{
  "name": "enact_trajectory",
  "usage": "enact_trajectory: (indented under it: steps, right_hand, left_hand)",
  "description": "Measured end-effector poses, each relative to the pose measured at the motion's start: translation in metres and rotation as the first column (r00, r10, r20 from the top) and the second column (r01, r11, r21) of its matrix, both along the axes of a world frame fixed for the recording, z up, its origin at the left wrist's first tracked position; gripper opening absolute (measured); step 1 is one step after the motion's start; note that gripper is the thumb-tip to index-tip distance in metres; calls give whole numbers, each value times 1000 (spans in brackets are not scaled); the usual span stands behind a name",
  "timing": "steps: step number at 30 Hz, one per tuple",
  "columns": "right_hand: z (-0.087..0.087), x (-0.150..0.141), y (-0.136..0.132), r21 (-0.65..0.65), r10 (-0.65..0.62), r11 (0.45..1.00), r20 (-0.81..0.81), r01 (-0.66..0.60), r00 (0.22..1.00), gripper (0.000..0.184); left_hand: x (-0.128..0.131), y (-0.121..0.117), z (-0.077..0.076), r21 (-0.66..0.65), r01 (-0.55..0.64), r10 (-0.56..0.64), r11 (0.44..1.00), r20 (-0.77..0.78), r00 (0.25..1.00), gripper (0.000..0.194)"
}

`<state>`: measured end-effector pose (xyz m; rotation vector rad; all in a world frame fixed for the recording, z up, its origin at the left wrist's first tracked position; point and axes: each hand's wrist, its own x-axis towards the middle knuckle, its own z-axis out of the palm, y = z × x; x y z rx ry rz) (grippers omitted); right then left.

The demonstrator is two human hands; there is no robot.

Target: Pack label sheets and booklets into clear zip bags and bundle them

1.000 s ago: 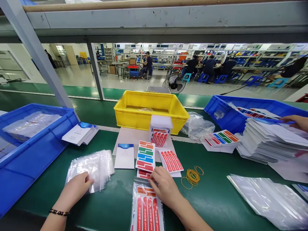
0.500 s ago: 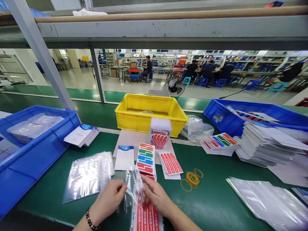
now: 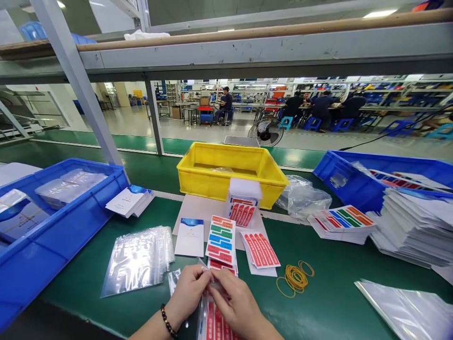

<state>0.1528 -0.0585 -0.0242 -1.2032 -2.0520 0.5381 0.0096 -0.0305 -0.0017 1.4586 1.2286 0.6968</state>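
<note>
My left hand [image 3: 192, 286] and my right hand [image 3: 233, 295] meet over the front of the bench, fingertips pinched together on a clear plastic bag [image 3: 202, 317]. Red sticker sheets [image 3: 218, 325] show under my hands and appear to lie inside the bag; my fingers hide its top edge. Just beyond is a multicoloured sticker sheet [image 3: 221, 238] on top of red ones. To its left lies a white booklet [image 3: 189, 238] with a blue top, and to its right a stack of red sticker sheets [image 3: 261, 249]. A pile of clear bags [image 3: 136, 262] is left of my hands.
A yellow bin [image 3: 201, 182] stands at the back, with an upright card stack [image 3: 244, 200] before it. Blue bins [image 3: 81, 208] flank the bench. Rubber bands [image 3: 296, 279], paper stacks [image 3: 406, 236] and plastic sleeves [image 3: 406, 307] lie right. A metal post [image 3: 81, 89] rises left.
My left hand has moved right to meet my right hand, and both now pinch the bag together. The view has shifted, so the bench scene sits further right and slightly lower.
</note>
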Motion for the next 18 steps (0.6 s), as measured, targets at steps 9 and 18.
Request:
enact_trajectory:
  steps: [9, 18]
  right_hand:
    - [-9, 2, 2, -53, -83, 995, 49, 85, 995, 31]
    - [0, 5, 6, 392, -237, 901, 88, 185, 968, 18]
  left_hand:
    - [2, -8, -7, 98, 13, -6, 995, -64, 998, 27]
    - [5, -5, -8, 56, -28, 33, 998, -82, 996, 25]
